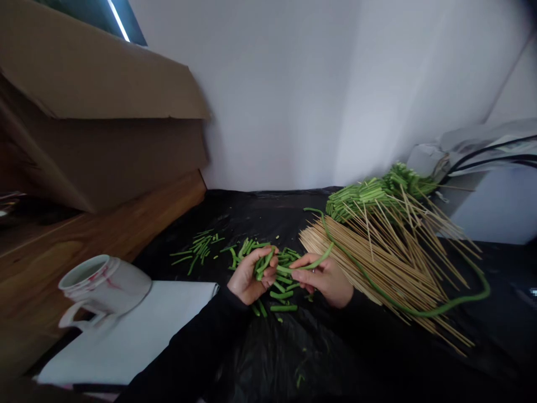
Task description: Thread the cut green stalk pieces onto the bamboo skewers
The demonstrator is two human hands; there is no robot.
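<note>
**Glossy film, dry wood, waxy greens**

The black plastic sheet point(260, 347) over the work surface is thin, crinkled film with a soft gloss. On it the bamboo skewers point(390, 257) look pale, dry and matt. The long green bean point(419, 310) and the cut bean pieces point(282, 280) have a smooth, slightly waxy skin, as do the bundled beans point(369, 193). The wooden ledge point(104, 229) shows a warm, lightly polished grain. The cardboard box point(96, 117) is flat brown, matt and fibrous. The mug point(104, 285) appears to be glazed ceramic, white and shiny. Beneath it the white sheet point(138, 330) looks smooth and matt. Both sleeves are dull black cloth.
</note>
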